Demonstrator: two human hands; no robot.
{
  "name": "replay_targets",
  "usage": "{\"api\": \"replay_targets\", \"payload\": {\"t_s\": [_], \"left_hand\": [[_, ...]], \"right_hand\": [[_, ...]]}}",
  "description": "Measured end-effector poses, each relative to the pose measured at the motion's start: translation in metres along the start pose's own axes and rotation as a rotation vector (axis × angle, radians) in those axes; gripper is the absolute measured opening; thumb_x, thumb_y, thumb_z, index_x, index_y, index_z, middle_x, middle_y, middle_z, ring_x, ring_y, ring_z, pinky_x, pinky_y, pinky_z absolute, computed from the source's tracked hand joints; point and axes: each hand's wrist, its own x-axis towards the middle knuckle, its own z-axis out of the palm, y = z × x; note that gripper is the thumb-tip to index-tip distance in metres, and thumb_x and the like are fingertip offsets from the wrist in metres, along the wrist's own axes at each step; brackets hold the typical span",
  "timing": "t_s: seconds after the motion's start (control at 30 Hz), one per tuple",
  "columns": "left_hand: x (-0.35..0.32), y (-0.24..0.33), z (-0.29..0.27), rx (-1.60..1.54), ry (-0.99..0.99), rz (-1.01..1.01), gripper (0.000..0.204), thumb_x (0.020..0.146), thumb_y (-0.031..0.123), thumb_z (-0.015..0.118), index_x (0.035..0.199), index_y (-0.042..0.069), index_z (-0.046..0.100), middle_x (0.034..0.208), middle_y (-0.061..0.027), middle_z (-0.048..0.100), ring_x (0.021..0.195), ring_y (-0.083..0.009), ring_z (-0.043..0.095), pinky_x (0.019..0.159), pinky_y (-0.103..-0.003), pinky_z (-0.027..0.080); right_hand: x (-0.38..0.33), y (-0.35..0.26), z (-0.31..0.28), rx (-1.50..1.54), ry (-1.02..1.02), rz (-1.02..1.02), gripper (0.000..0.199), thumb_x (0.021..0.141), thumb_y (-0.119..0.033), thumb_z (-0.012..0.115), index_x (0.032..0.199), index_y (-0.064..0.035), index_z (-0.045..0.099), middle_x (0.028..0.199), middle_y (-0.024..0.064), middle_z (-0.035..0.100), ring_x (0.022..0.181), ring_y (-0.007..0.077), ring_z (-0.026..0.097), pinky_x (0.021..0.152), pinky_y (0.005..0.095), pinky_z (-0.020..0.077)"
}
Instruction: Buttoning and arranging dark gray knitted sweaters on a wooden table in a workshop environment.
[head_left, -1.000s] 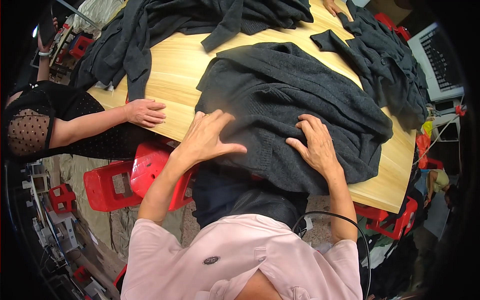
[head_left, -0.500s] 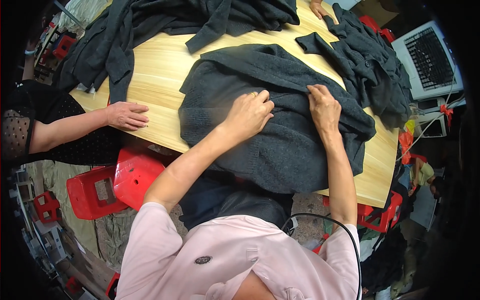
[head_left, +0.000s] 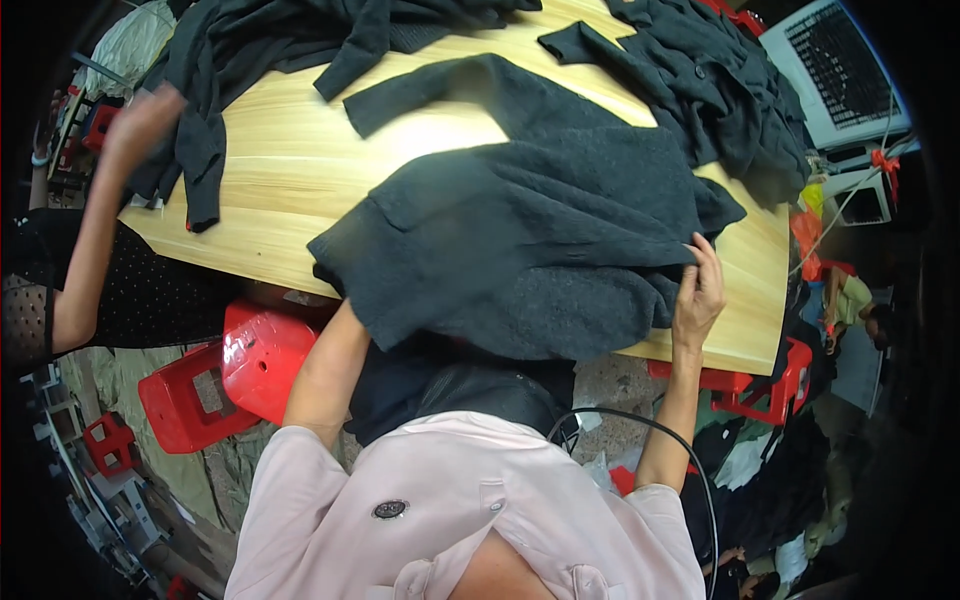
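Crosswise lies the sweater (head_left: 520, 220), sleeve (head_left: 420, 92) leftward, right grip (head_left: 702, 293) pinching its edge, left grip's state hidden.

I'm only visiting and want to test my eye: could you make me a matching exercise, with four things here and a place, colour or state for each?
Things:
1. Wearer's right hand
2. Wearer's left hand
3. Tabletop
4. Plastic stools

Places, colours, states:
A. Bright red
B. Out of sight beneath the dark grey knit sweater
C. Pale, with a wood-grain pattern
D. At the sweater's right-hand edge

Right pairs: 1-D, 2-B, 3-C, 4-A.
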Motion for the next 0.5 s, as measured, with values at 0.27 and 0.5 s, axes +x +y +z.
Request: {"api": "replay_targets", "payload": {"t_s": [0.27,0.5], "left_hand": [[0.037,-0.062,-0.05,0.295,-0.025,0.217,0.049,0.108,0.017,0.071,0.155,0.006,0.062,0.148,-0.0174,0.069,0.138,-0.0267,0.065,0.122,-0.038,0.049],[0.02,-0.067,-0.055,-0.549,-0.354,-0.43,0.049,0.115,0.016,0.06,0.161,0.0,0.054,0.162,-0.0155,0.058,0.147,-0.023,0.057,0.125,-0.036,0.045]], "right_hand": [[0.014,0.001,0.009,-0.056,0.052,-0.295,0.025,0.097,0.007,0.071,0.121,-0.0002,0.073,0.124,0.018,0.076,0.108,0.0379,0.078,0.087,0.0434,0.0641],[0.015,-0.009,-0.001,-0.053,0.014,-0.292,0.038,0.091,-0.02,0.092,0.116,-0.0052,0.068,0.119,0.0108,0.074,0.059,0.016,0.063,0.055,0.0317,0.055]]}}
